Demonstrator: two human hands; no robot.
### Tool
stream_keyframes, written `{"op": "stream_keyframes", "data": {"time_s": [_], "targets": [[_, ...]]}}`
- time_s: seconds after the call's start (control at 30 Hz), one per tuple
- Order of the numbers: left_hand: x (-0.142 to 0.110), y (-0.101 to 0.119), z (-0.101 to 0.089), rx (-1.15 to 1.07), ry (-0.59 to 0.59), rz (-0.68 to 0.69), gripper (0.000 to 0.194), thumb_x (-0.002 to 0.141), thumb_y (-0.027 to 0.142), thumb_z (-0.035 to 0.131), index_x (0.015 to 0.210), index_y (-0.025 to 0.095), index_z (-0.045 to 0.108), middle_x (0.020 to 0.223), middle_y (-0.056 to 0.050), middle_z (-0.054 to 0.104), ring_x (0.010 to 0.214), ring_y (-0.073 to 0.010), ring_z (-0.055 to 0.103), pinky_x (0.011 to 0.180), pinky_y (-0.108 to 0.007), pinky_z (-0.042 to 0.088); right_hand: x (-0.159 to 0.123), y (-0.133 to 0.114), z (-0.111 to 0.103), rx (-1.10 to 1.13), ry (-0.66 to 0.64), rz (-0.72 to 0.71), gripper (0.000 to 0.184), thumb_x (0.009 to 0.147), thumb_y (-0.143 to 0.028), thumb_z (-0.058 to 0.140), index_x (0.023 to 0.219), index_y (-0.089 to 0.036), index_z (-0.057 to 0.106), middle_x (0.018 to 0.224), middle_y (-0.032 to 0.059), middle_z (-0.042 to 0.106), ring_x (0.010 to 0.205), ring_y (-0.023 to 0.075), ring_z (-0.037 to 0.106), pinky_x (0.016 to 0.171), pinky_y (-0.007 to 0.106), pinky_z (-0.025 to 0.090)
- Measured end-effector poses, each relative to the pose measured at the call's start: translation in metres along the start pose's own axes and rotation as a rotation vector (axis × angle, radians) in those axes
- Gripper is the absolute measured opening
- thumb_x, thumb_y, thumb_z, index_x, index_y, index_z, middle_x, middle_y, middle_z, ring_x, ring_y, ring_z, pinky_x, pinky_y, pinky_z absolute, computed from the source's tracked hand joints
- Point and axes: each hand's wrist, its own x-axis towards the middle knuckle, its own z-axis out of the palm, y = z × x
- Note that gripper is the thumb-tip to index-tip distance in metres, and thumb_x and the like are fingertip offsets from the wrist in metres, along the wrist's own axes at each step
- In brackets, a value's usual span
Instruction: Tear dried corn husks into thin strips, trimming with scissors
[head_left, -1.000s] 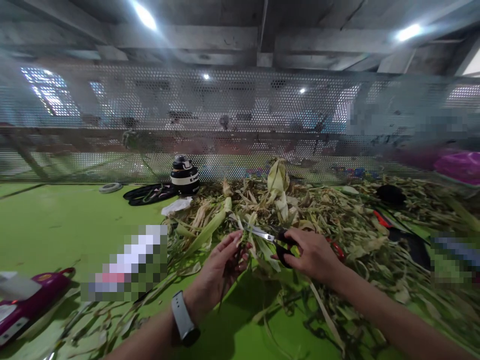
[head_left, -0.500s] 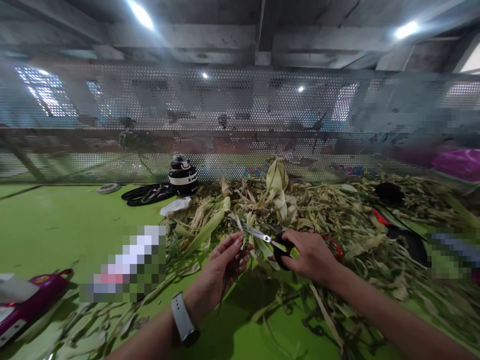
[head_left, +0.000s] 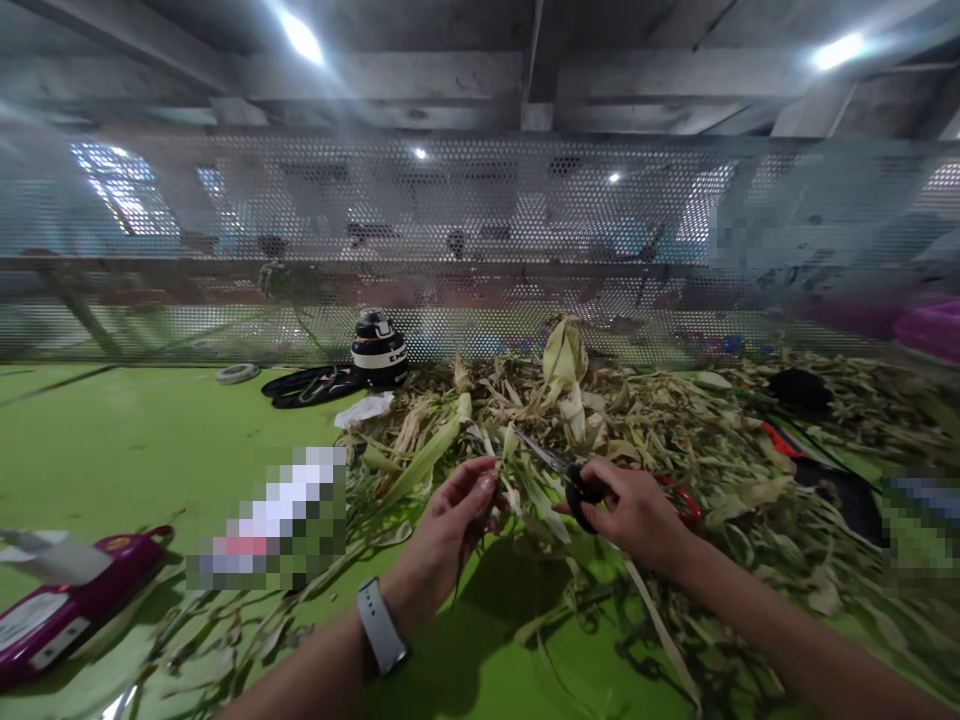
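My left hand [head_left: 455, 515], with a grey watch strap at its wrist, pinches a bunch of pale green plant strips [head_left: 511, 470] between thumb and fingers. Opposite it, my right hand [head_left: 634, 508] has its fingers in the black handles of a pair of scissors [head_left: 553, 458]. The blades point up and left, just right of the strips and apart from my left fingertips. Behind both hands spreads a heap of dried leaves and husks [head_left: 675, 430], with a large pale husk [head_left: 564, 358] standing up in it.
A black and white jug [head_left: 379, 350] stands at the back beside a black coiled thing [head_left: 307, 387] and a roll of tape [head_left: 237, 373]. A magenta device [head_left: 97, 600] lies at the left on the green table [head_left: 150, 430]. A perforated metal screen [head_left: 487, 210] rises behind.
The scissors have swung up and away from the strips at my left fingers, and their blades have come closer together. My left hand keeps its pinch. The whole view has shifted slightly.
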Motion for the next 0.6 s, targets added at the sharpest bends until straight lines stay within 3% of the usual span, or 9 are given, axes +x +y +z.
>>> {"op": "stream_keyframes", "data": {"time_s": [0.1,0.2,0.3,0.4,0.6], "targets": [[0.004,0.002,-0.001,0.160,0.015,0.177,0.027,0.073,0.025,0.068,0.099,0.022,0.062,0.083,0.002,0.063,0.073,-0.0061,0.057,0.064,-0.013,0.045,0.001,-0.003,-0.001,0.057,-0.024,0.005,0.021,0.071,-0.032,0.062,0.067,-0.021,0.044,0.051,-0.0070,0.044,0.044,0.0083,0.036,0.043,0.019,0.027],[0.008,0.002,-0.002,0.265,0.027,0.287,0.028,0.076,0.026,0.065,0.103,0.023,0.059,0.082,0.002,0.063,0.076,-0.0070,0.056,0.069,-0.015,0.044,0.000,-0.004,-0.002,0.031,-0.093,-0.030,0.022,0.070,-0.034,0.062,0.068,-0.020,0.046,0.052,-0.0063,0.047,0.045,0.0084,0.038,0.043,0.019,0.027],[0.008,0.002,-0.004,0.308,0.029,0.318,0.029,0.077,0.027,0.063,0.105,0.024,0.058,0.082,0.002,0.063,0.078,-0.0086,0.056,0.071,-0.017,0.044,0.000,0.000,-0.003,-0.073,-0.102,-0.071,0.021,0.070,-0.037,0.063,0.072,-0.019,0.050,0.059,-0.0030,0.056,0.050,0.0106,0.048,0.048,0.020,0.031],[0.007,0.002,-0.005,0.343,0.032,0.322,0.028,0.077,0.028,0.062,0.105,0.024,0.058,0.083,0.002,0.062,0.079,-0.0092,0.056,0.073,-0.018,0.044,0.001,0.007,-0.003,-0.192,-0.028,-0.096,0.020,0.071,-0.036,0.061,0.077,-0.018,0.054,0.066,0.0010,0.062,0.056,0.0142,0.055,0.053,0.022,0.035],[0.005,0.003,-0.004,0.371,0.029,0.320,0.028,0.077,0.030,0.062,0.104,0.024,0.058,0.084,0.001,0.060,0.081,-0.0100,0.054,0.074,-0.019,0.043,0.001,0.016,-0.002,-0.364,0.025,-0.184,0.018,0.072,-0.032,0.059,0.081,-0.017,0.056,0.069,0.0034,0.064,0.061,0.0183,0.058,0.056,0.025,0.036]]}}
